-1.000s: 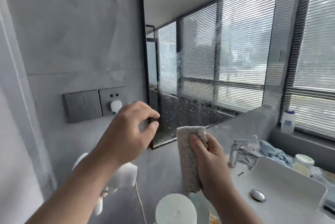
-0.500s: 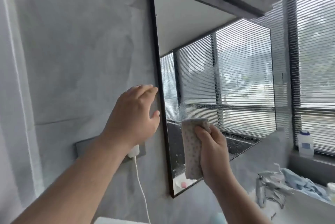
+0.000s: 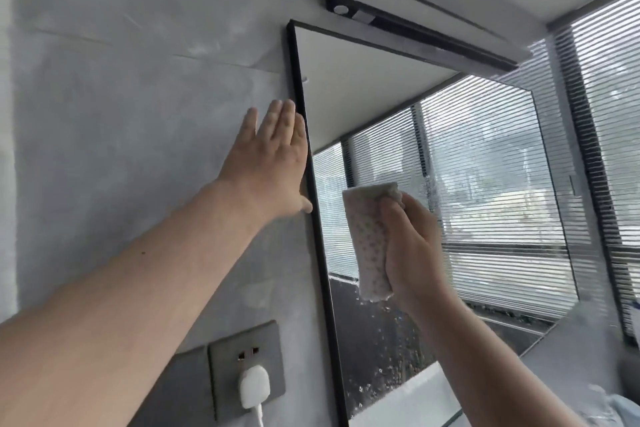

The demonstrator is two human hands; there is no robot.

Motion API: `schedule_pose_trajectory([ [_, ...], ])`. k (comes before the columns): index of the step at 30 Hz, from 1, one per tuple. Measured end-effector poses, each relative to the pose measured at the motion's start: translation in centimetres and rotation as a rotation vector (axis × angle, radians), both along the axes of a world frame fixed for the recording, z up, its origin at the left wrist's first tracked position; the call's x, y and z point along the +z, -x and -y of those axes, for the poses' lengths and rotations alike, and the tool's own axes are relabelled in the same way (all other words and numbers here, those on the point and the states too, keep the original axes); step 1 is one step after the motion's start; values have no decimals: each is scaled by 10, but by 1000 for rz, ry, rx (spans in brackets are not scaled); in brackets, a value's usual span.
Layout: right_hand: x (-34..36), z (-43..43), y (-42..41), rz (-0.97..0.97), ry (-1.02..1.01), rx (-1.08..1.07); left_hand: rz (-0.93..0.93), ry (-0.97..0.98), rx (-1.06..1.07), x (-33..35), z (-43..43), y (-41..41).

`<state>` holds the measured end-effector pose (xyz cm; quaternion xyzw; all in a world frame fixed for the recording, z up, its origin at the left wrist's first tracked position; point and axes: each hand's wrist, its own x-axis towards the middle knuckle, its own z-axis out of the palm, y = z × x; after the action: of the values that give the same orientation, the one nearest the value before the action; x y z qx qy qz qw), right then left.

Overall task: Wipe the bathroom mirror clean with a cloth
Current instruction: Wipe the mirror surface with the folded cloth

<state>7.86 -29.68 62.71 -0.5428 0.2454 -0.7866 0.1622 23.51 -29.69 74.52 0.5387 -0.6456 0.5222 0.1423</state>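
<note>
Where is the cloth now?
In the head view the cloth sits just right of centre, gripped by the right hand in front of the mirror, near its left edge; the left hand is just beyond that edge.

The left hand (image 3: 273, 153) is flat with straight fingers; the right hand (image 3: 412, 243) grips the cloth (image 3: 369, 239).

Grey wall (image 3: 121, 80), slatted blinds (image 3: 609, 108), black light bar (image 3: 408, 27)

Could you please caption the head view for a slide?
Right hand holds a folded dotted white cloth before the black-framed mirror; flat left hand beside its frame.
</note>
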Motion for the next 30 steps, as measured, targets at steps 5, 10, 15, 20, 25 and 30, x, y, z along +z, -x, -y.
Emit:
schedule_pose_trajectory([
  [5,50,26,10,-131,128,-250,72,43,107,42,15,-4],
  [10,103,42,17,-253,237,-483,110,51,97,88,35,-7],
  [15,173,62,25,-421,449,-674,190,52,42,98,61,-15],
  [20,245,91,17,-509,681,-915,206,152,-4,94,71,-17],
  [25,284,113,2,-609,648,-928,196,175,-39,93,78,-19],
  [30,276,123,-1,-566,624,-830,205,177,-37,93,78,-18],
])
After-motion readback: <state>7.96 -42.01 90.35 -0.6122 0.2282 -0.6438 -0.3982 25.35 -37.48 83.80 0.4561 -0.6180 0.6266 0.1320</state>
